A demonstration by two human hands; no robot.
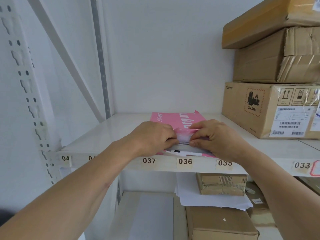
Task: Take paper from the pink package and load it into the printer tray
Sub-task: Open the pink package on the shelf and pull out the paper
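A pink paper package (pixel 174 119) with white lettering lies flat on a white shelf (pixel 110 134), its open end facing me at the front edge. White sheets (pixel 183 144) show in the torn opening. My left hand (pixel 152 135) and my right hand (pixel 214 135) both rest on the near end of the package. Their fingertips meet at the opening and pinch the pink wrapper and the edges of the sheets. The printer and its tray are not in view.
Stacked cardboard boxes (pixel 270 108) fill the shelf's right side close to my right hand. The shelf's front edge carries number labels (pixel 185 161). On the shelf below lie loose white sheets (pixel 199 196) and more cardboard boxes (pixel 221 184). A perforated upright (pixel 26 80) stands at left.
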